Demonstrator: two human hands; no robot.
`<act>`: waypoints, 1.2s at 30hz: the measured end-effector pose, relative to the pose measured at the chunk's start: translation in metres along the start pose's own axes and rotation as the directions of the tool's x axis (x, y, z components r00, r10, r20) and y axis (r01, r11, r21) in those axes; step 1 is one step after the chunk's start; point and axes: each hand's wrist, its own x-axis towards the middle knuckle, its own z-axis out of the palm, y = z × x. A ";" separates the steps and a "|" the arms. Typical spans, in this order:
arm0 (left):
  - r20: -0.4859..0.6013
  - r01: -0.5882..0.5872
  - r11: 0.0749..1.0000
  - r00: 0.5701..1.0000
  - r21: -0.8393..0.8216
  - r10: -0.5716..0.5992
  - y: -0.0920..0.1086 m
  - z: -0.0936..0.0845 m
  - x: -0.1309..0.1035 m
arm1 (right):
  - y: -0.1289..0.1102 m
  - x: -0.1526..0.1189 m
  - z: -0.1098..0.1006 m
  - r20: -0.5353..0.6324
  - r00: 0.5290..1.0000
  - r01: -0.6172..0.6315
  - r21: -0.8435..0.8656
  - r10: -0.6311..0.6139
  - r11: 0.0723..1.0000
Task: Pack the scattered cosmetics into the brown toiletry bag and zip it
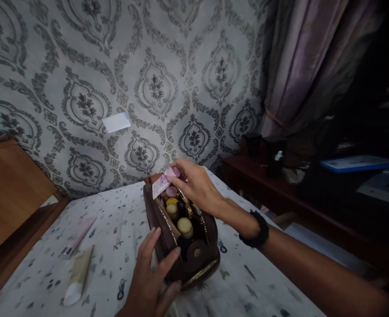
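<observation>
A dark brown zippered toiletry bag [161, 248] lies unzipped on the printed sheet, its gold zipper teeth parted. Inside are a jar with a pale gold lid [185, 225], a second gold-lidded jar [172, 208], a yellow item [172, 201] and a pink round item [171, 191]. My right hand [194, 182], a black band round its wrist, pinches a pink-and-white squeeze tube [163, 182] by its pink cap over the bag's far end. My left hand [153, 268] has its fingers spread against the bag's near left side.
To the left, a beige tube with a white cap [78, 275] and a pale pink tube [79, 235] lie on the sheet [115, 220]. A wooden headboard [12, 193] stands at far left. At right is a dark red table [257, 176] with a blue-edged item [359, 164].
</observation>
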 end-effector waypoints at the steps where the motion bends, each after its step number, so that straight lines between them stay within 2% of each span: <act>1: 0.009 -0.004 1.000 1.000 0.020 0.003 -0.002 0.000 -0.001 | 0.003 0.003 0.000 0.004 1.000 0.001 -0.005 -0.001 1.000; 5: 0.048 -0.060 0.993 0.997 0.098 0.055 -0.008 -0.001 -0.002 | 0.012 0.013 0.002 0.011 1.000 0.014 -0.041 -0.013 0.999; 9: 0.024 -0.133 0.974 0.991 0.185 0.131 -0.010 -0.001 -0.001 | 0.019 0.016 0.009 0.091 0.996 0.035 -0.107 -0.025 0.994; 13: 0.135 -0.259 0.908 0.965 0.330 0.226 -0.014 -0.005 0.001 | 0.023 0.013 0.019 0.158 0.987 0.015 -0.120 0.005 0.993; 17: 0.200 -0.327 0.860 0.943 0.391 0.268 -0.018 -0.010 0.003 | 0.025 0.014 0.028 0.193 0.980 -0.022 -0.127 0.046 0.992; 30: 0.219 -0.349 0.837 0.935 0.422 0.279 -0.021 -0.012 0.002 | 0.033 0.017 0.025 0.282 0.957 -0.018 -0.167 0.065 0.986; 36: 0.222 -0.344 0.844 0.936 0.411 0.273 -0.021 -0.012 0.002 | 0.041 0.015 0.033 0.352 0.936 0.023 -0.137 0.027 0.990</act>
